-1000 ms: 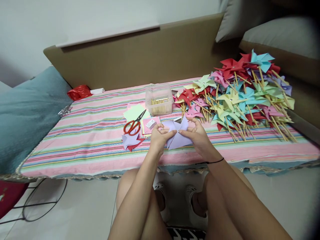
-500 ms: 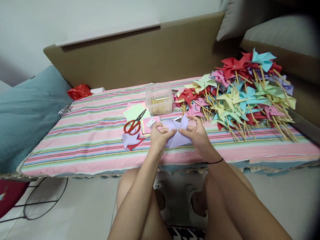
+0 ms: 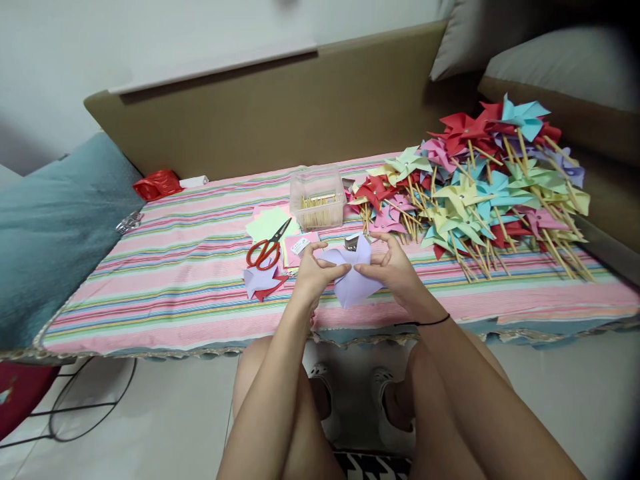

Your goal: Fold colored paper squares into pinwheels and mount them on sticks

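A purple paper pinwheel (image 3: 353, 283) without a stick is held up between both hands, above the front part of the striped cloth (image 3: 200, 293). My left hand (image 3: 316, 273) pinches it near the centre, thumb on top. From the other side my right hand (image 3: 393, 270) grips it too, its thumb meeting the left one at the middle where the corners fold in. The fingers beneath the paper are partly hidden. Left of my hands lie red-handled scissors (image 3: 265, 252), over sheets of coloured paper (image 3: 270, 223), with a purple pinwheel piece (image 3: 259, 277) and a red one just below.
A clear plastic box (image 3: 317, 217) of thin sticks stands behind my hands. Finished pinwheels (image 3: 463, 197) on sticks are heaped at the right. A red bag (image 3: 159, 184) and a blue cushion (image 3: 60, 233) are at the left, and a sofa back (image 3: 270, 107) rises behind.
The lower part of the purple pinwheel has curled inward and its shape is narrower. My thumbs stay at its centre, and a small dark packet behind it shows more.
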`<action>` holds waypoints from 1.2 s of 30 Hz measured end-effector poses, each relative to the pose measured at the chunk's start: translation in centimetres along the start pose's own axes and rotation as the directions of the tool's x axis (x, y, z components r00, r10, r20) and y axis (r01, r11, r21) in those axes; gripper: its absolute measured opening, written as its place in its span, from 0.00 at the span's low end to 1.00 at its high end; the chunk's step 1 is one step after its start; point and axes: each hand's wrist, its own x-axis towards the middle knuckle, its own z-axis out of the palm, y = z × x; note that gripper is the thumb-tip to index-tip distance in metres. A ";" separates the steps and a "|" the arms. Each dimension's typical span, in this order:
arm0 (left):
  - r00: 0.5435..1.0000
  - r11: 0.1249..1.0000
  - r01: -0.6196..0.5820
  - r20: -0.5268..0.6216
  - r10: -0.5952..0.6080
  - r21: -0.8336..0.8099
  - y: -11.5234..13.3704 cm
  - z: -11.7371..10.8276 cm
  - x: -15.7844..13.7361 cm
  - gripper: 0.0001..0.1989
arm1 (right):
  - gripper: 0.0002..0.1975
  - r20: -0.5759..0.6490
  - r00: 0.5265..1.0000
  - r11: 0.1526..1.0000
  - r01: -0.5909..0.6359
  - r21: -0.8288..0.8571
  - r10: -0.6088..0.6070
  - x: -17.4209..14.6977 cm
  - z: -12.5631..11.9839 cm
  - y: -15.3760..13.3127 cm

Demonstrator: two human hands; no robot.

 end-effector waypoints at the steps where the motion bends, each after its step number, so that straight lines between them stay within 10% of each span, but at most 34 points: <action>1: 1.000 1.000 -0.001 -0.009 0.001 0.008 0.0 0.0 0.0 0.34 | 0.44 0.001 1.000 1.000 -0.003 -0.001 0.003 0.0 0.0 -0.1; 13: 0.971 0.941 -0.083 -0.239 0.003 -0.329 -0.2 -0.5 1.4 0.31 | 0.25 -0.039 0.987 0.986 0.158 0.057 -0.156 -0.4 -0.3 -0.8; 21: 0.933 0.900 -0.139 -0.358 -0.021 -0.413 -0.1 -0.2 1.3 0.30 | 0.14 0.188 0.937 0.943 0.317 -0.104 -0.294 -1.0 0.7 0.7; 36: 0.923 0.943 -0.240 -0.356 0.148 -0.229 -0.8 1.4 0.1 0.31 | 0.07 -0.083 0.965 0.967 0.252 0.034 -0.248 -0.7 2.3 1.2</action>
